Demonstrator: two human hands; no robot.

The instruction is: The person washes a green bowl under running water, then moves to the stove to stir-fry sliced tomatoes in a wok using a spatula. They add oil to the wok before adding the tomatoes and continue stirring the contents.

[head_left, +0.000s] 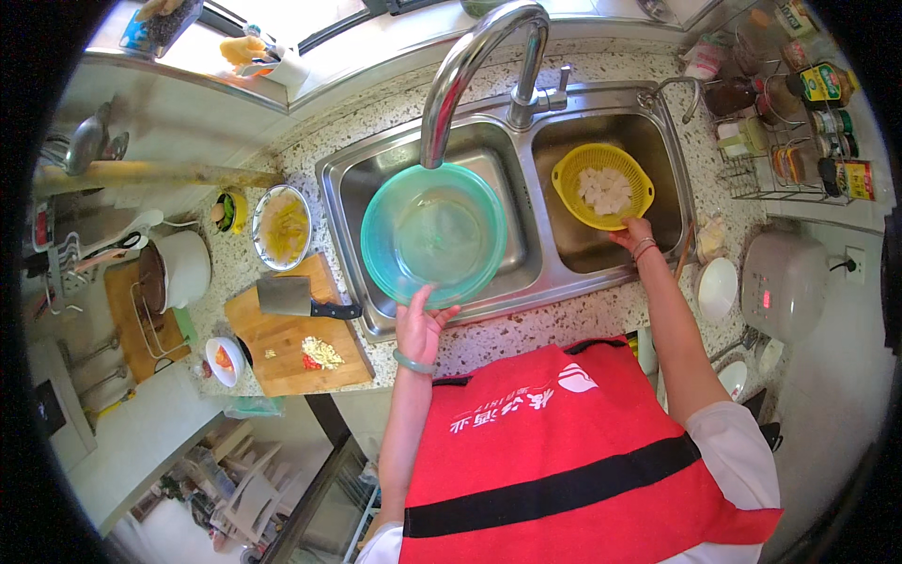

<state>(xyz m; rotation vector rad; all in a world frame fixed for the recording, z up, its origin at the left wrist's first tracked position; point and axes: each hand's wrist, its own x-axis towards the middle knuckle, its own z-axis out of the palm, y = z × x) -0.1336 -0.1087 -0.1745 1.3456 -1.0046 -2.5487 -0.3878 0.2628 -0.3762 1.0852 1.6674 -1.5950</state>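
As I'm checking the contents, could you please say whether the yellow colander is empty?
Not empty: pale chunks lie in the yellow colander, its bare wall showing around them.

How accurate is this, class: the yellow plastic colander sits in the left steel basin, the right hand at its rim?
Not so: the head view shows the yellow plastic colander in the right steel basin, the right hand at its rim.
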